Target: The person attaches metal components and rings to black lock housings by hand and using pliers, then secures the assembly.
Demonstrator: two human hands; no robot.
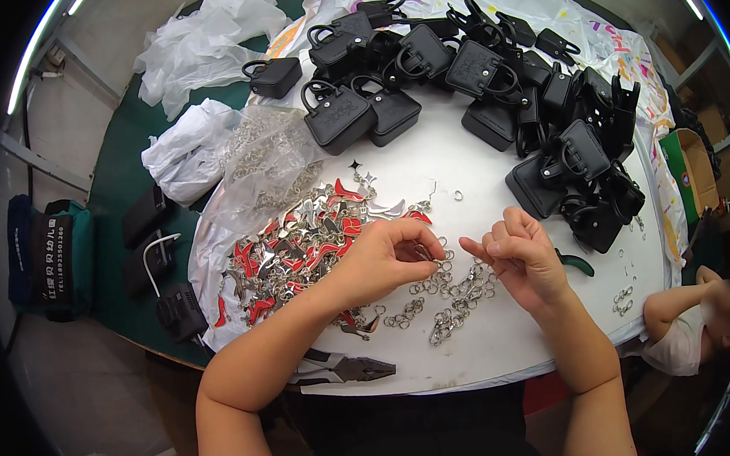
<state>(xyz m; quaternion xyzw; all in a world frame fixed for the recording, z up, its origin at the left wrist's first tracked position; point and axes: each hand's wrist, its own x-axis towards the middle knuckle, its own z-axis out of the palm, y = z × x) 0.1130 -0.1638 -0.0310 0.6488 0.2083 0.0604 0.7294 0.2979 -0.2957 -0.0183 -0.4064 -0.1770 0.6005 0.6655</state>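
Note:
My left hand (396,255) is bent in a pinch over a pile of silver rings and clasps (461,293); its fingertips are by a few small rings, and what they hold is too small to make out. Just to the right, my right hand (517,256) is raised with its fingers curled and one fingertip pointing toward the left hand. Anything it pinches is hidden. Beside my left hand lies a heap of red and silver metal charms (299,249), some shaped like high-heeled shoes. A single ring (458,195) lies apart on the white tabletop (474,363).
Many small black handbags (340,117) crowd the far and right side. Clear plastic bags (272,150) lie left of the charms. Pliers (348,369) rest at the near edge; a dark green-handled tool (576,263) is by my right wrist. Another person (681,334) is at the right edge.

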